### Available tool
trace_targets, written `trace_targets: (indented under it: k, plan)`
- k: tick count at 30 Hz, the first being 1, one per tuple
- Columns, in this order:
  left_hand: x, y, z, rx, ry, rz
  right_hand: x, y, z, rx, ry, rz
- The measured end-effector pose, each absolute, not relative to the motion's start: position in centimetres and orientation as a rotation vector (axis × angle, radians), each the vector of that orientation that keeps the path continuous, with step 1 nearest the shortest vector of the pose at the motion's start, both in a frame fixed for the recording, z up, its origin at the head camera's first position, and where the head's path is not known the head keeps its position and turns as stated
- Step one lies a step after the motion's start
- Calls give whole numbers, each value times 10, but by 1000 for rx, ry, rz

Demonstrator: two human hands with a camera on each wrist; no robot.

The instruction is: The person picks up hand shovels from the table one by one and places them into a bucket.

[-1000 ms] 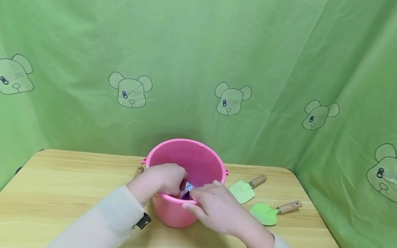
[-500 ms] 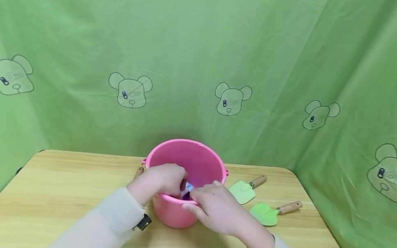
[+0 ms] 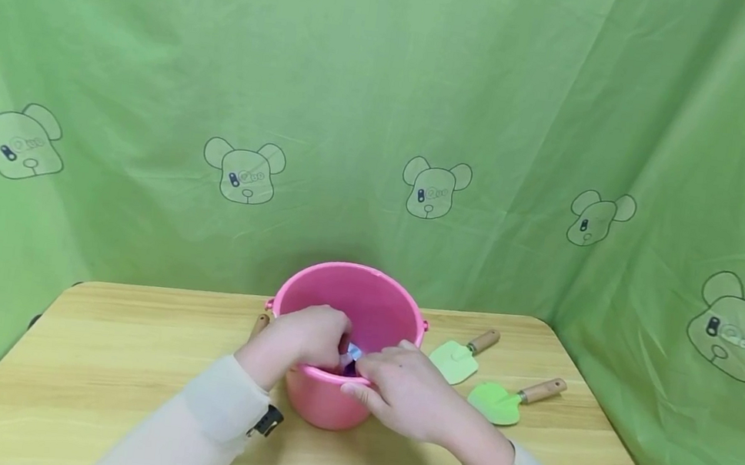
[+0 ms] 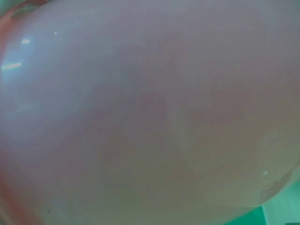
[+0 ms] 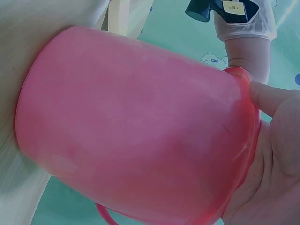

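Observation:
A pink bucket (image 3: 326,407) stands upright on the wooden table. My left hand (image 3: 312,335) reaches over the near rim into it, fingers bent downward and their tips hidden. Close to those fingers, a small pale-blue and purple thing (image 3: 354,353) shows inside; its kind is unclear. My right hand (image 3: 410,389) grips the near right part of the rim, thumb outside and fingers inside. The right wrist view shows the bucket's outer wall (image 5: 131,122) and the thumb (image 5: 272,99) against the rim. A blurred, glossy pinkish surface (image 4: 150,112) nearly fills the left wrist view.
On the right lie a pale-green hand trowel (image 3: 455,360) and a brighter green one (image 3: 495,402), both with wooden handles. Another wooden handle (image 3: 260,323) shows left of the bucket, mostly hidden. A green curtain (image 3: 355,91) with bear-head drawings surrounds the table.

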State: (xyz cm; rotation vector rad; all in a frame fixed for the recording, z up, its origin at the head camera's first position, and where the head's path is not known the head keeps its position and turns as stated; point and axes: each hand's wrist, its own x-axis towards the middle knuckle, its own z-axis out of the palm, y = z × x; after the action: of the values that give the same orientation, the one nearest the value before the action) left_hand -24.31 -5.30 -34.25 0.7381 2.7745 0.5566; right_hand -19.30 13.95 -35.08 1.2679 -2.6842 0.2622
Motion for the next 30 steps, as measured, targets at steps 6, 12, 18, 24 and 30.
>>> trace_targets:
  k: [6,12,18,24,30]
  plan:
    - [-241,-55,-345,737,2840,610,-192,140,-352,1272,-2668,233]
    - [-239,-55,-347,734,2914,647,-192,140,-354,1282,-2648,230]
    - [-235,-55,-345,701,3070,661,-192,140,-354,1281,-2648,255]
    - [-230,-56,-348,629,3295,895,-192,140,-351,1259,-2677,272]
    - [-226,-62,-356,472,3439,1362,-192,139,-348,1266,-2681,284]
